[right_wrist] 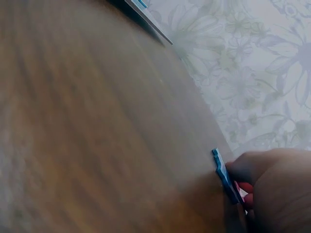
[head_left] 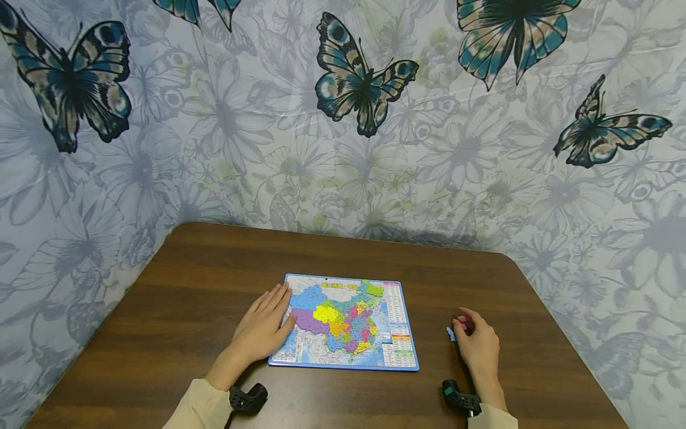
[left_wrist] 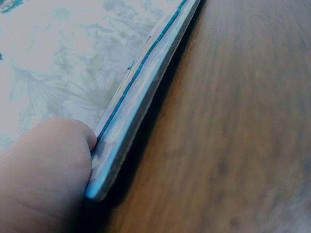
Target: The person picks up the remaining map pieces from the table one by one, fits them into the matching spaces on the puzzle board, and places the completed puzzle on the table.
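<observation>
A map puzzle board point(head_left: 343, 363) with a blue border lies on the table, covered with coloured regions and a printed table of text at its right. My left hand point(head_left: 262, 325) rests on the board's left edge, fingers straight and thumb spread over the map. The left wrist view shows the thumb point(left_wrist: 53, 170) against the board's edge point(left_wrist: 131, 126). To the right of the board, my right hand point(head_left: 479, 342) pinches a small blue puzzle piece point(right_wrist: 225, 177) between thumb and fingers. Something pink point(head_left: 463, 326) also shows between those fingers, mostly hidden.
The brown wooden table point(head_left: 161, 333) has rounded far corners. Behind it hangs a pale flowered wall covering point(head_left: 241, 149) with large butterflies. A black wrist device point(head_left: 248, 398) sits on my left wrist, and another one point(head_left: 460, 398) on my right.
</observation>
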A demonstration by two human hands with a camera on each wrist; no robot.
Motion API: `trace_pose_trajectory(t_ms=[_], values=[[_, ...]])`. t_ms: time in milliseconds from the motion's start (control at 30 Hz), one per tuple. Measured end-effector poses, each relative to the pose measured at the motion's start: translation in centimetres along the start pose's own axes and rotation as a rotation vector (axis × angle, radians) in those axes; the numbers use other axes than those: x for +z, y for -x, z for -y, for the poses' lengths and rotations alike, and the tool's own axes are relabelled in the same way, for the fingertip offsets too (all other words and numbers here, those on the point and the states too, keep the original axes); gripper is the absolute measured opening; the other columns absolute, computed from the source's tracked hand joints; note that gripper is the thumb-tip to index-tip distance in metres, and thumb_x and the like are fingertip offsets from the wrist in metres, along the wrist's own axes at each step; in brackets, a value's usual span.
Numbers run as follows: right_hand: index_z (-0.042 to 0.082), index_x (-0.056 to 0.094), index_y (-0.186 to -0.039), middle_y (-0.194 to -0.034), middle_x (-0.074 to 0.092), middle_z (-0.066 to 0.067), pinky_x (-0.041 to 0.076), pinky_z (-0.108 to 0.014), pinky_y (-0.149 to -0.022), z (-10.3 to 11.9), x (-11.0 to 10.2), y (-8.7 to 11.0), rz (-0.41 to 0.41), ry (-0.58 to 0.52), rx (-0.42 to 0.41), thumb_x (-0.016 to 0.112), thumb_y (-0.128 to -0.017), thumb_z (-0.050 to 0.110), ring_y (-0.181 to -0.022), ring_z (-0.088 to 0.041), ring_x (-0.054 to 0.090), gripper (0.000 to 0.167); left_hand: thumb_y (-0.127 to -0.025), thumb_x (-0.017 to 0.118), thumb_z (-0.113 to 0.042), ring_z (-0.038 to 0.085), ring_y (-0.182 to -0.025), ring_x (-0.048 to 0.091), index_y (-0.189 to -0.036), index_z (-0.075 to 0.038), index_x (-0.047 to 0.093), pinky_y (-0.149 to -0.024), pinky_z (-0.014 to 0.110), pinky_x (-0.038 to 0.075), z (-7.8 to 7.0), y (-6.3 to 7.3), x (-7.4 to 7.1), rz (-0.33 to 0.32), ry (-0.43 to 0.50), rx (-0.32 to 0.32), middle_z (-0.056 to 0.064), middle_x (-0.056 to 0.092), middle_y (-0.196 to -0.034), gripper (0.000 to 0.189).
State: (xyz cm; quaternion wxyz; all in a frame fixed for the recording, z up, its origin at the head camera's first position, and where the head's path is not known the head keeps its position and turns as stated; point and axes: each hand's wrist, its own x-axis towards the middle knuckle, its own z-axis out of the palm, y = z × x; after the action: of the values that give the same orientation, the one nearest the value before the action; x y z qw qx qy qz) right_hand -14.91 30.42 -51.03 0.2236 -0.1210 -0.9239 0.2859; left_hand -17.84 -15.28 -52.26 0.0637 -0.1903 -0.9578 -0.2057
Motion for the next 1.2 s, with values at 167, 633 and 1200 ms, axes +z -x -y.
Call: trace_pose_trajectory(t_ms=[167, 633, 1200], values=[[0.0, 0.066, -0.13, -0.117, 0.074, -0.021, 0.047, -0.061, -0.099, -0.1, -0.2, 0.1, 0.044, -0.016, -0.006, 0.071, -0.094, 0.01, -0.109, -0.042, 0.068, 0.038, -0.106, 0.051, -0.043, 0.036, -0.156, 0.028, -0.158, 0.001, 0.037, -0.127, 0.054, 0.02, 0.0, 0.0, 0.0, -0.01, 0.005, 0.007, 0.017, 0.032, -0.167, 0.069], [0.005, 0.072, -0.124, -0.108, 0.078, -0.012, 0.049, -0.011, -0.079, -0.1, -0.1, 0.3, -0.003, -0.012, -0.071, 0.075, -0.093, 0.008, -0.094, -0.029, 0.074, 0.031, -0.106, 0.05, -0.042, 0.035, -0.156, 0.027, -0.158, 0.001, 0.036, -0.128, 0.053, 0.019, 0.0, -0.1, 0.1, -0.001, 0.0, 0.008, 0.016, 0.03, -0.168, 0.069], [0.005, 0.075, -0.116, -0.103, 0.078, -0.011, 0.042, 0.002, -0.077, 1.2, 0.4, 0.3, -0.064, -0.11, -0.13, 0.078, -0.088, 0.001, -0.092, -0.03, 0.074, 0.028, -0.106, 0.05, -0.042, 0.035, -0.155, 0.029, -0.157, 0.001, 0.039, -0.127, 0.053, 0.022, 0.0, 0.2, 0.1, -0.032, 0.006, 0.018, 0.016, 0.033, -0.167, 0.067]])
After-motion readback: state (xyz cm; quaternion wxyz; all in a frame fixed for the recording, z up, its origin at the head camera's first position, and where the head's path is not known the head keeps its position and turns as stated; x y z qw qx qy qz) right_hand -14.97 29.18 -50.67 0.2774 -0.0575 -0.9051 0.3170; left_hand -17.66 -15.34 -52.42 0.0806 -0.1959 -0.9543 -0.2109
